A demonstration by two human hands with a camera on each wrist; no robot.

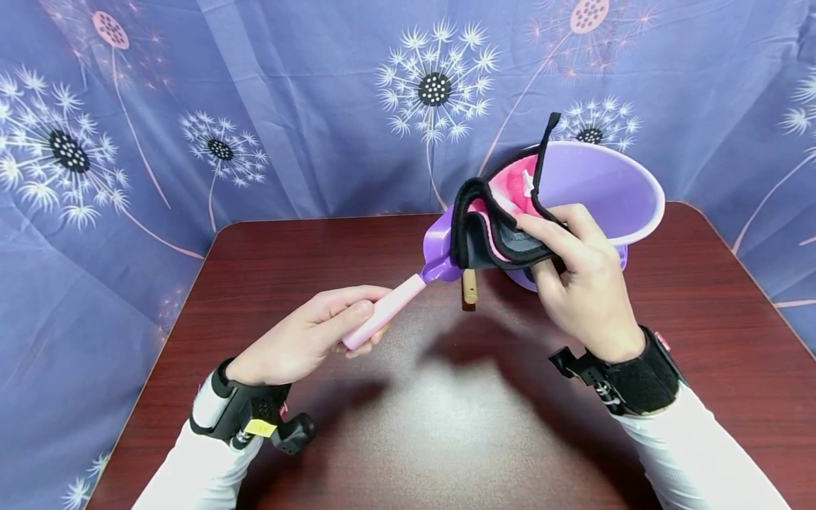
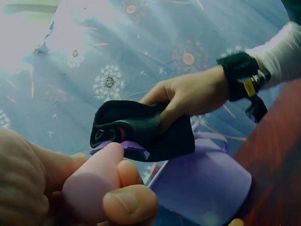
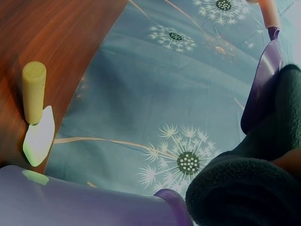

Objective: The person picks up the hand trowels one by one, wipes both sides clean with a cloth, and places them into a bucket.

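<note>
A hand trowel [image 1: 437,244] with a purple blade and pink handle is held up over the table. My left hand [image 1: 315,329] grips its pink handle [image 2: 96,183], thumb along the top. In my right hand [image 1: 583,276] is a folded cloth [image 1: 474,241], dark grey with black edging and a pink inner side, pinched between thumb and fingers. The cloth lies against the purple blade and hides part of it in the head view. From the right wrist view, more of the blade [image 3: 263,87] shows beside the cloth's dark fold.
Behind the right hand stands a purple bucket [image 1: 602,188] with a wide oval rim. A small tool with a wooden handle [image 1: 469,287] and pale pointed blade [image 3: 40,139] lies beside it on the dark red table [image 1: 274,255]. A blue dandelion-print curtain [image 1: 319,106] hangs behind.
</note>
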